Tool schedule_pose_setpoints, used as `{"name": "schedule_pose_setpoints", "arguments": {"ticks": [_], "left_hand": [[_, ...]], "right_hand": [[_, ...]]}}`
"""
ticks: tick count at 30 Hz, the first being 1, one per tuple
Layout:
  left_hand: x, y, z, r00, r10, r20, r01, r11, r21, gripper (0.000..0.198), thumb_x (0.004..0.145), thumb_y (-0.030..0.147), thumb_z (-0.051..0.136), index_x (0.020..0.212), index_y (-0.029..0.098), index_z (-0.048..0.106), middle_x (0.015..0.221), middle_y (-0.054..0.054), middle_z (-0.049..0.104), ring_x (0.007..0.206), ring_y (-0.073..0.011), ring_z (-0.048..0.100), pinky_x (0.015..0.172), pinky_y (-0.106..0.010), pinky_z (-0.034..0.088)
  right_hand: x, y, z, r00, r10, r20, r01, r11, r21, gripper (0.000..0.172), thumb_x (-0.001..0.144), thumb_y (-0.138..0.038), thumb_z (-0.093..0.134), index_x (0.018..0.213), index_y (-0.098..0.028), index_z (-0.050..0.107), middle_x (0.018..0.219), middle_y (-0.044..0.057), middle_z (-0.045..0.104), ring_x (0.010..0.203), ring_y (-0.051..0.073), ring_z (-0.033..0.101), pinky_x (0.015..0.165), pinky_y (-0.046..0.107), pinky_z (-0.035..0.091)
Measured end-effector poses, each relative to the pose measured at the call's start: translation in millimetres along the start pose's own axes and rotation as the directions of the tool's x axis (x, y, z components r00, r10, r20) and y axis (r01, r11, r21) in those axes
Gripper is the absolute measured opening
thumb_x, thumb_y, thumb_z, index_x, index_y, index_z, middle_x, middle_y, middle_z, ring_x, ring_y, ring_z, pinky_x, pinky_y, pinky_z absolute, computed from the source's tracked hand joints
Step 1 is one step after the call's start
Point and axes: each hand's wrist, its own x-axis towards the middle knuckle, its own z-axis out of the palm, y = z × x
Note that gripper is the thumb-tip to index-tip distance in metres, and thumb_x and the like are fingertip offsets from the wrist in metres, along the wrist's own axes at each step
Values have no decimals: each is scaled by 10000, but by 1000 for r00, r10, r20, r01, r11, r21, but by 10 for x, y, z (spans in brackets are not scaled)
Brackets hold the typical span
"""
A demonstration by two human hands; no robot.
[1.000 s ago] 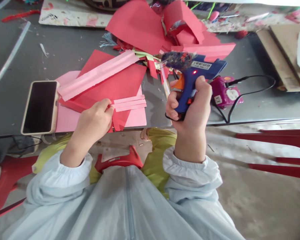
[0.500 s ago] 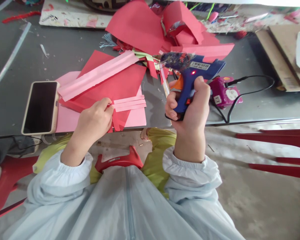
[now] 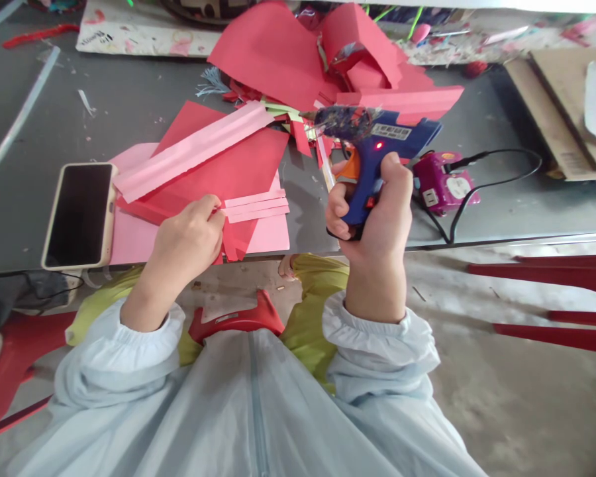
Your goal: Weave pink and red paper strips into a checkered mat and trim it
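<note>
My right hand (image 3: 377, 205) is wrapped round the handle of a blue hot glue gun (image 3: 372, 149). Its orange trigger (image 3: 350, 167) lies by my fingers, a red light glows on its side, and the nozzle points left. My left hand (image 3: 191, 228) pinches the left ends of several pink paper strips (image 3: 258, 205) together with a bit of red paper. Just below them hangs a red paper strip (image 3: 233, 242) at the table edge. Beneath are red paper sheets (image 3: 218, 159), a folded pink paper piece (image 3: 193, 149) and a pink sheet (image 3: 273, 237).
A phone (image 3: 78, 215) lies left of the paper. Right of the glue gun sits a purple power socket (image 3: 444, 185) with a black cable (image 3: 511, 151). Cardboard pieces (image 3: 551, 126) lie far right, and a red paper pile (image 3: 278, 56) at the back. Red stools (image 3: 238, 315) stand below.
My right hand has shifted the glue gun slightly left, its nozzle now a little clearer. My left hand keeps its pinch on the strips.
</note>
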Motion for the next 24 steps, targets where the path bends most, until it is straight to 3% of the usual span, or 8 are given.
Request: {"name": "schedule_pose_setpoints", "arguments": {"ticks": [6, 13, 19, 24], "left_hand": [[16, -44, -27, 1000, 1, -10, -1, 1000, -1, 294, 925, 164, 406, 1084, 197, 651, 1170, -100, 686, 926, -235, 682, 596, -328, 486], [32, -118, -21, 993, -98, -72, 80, 972, -223, 259, 868, 114, 428, 1045, 195, 600, 1092, -78, 690, 916, -205, 705, 690, -304, 530], [34, -245, -14, 973, -190, -132, 106, 874, -475, 238, 870, 135, 416, 1027, 187, 587, 1054, -55, 708, 852, -145, 708, 760, -272, 565], [50, -358, -48, 957, -212, -199, 126, 918, -375, 242, 865, 154, 455, 1023, 216, 627, 1045, -46, 721, 945, -176, 677, 881, -339, 563]], "right_hand": [[-13, -14, 11, 1000, 5, -11, -5, 1000, 13, 433, 868, -636, 495, 770, -235, 626, 469, -51, 404, 296, 89, 253, 320, 279, 123], [-21, -13, 12, 999, 8, -51, -10, 999, -37, 464, 863, -668, 471, 796, -231, 611, 482, -49, 429, 309, 93, 281, 331, 280, 133], [-21, -14, -8, 997, -13, -74, 10, 999, -41, 444, 862, -628, 481, 844, -222, 659, 472, -42, 434, 317, 105, 313, 330, 282, 116], [3, -10, -85, 981, -121, -151, 105, 989, -106, 440, 878, -598, 442, 868, -229, 681, 456, -34, 436, 310, 125, 333, 334, 300, 111]]}}
